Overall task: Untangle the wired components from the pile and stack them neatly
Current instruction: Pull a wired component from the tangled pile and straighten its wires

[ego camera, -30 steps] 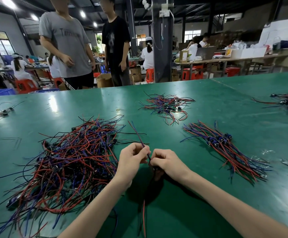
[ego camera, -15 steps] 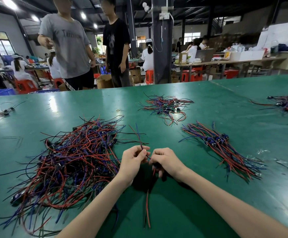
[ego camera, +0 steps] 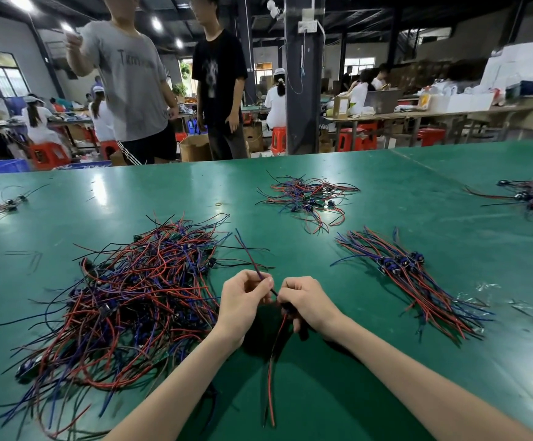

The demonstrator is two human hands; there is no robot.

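Green counter (ego camera: 386, 192), tangled pile (ego camera: 131, 300) at nine o'clock. Left hand (ego camera: 243, 302) pinches limp, light leads (ego camera: 250, 256) of the wired component (ego camera: 271, 361); right hand (ego camera: 309, 303) has its grip curled round the body, likely the firmest hold.

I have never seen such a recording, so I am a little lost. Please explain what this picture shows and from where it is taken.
There is no machine here. A camera on a person's head looks down at their two bare hands over a green table. The left hand pinches the wires of one wired component, and the right hand grips the same piece; its red and black wires hang down. A big tangled pile lies on the left; a tidy stack lies on the right.
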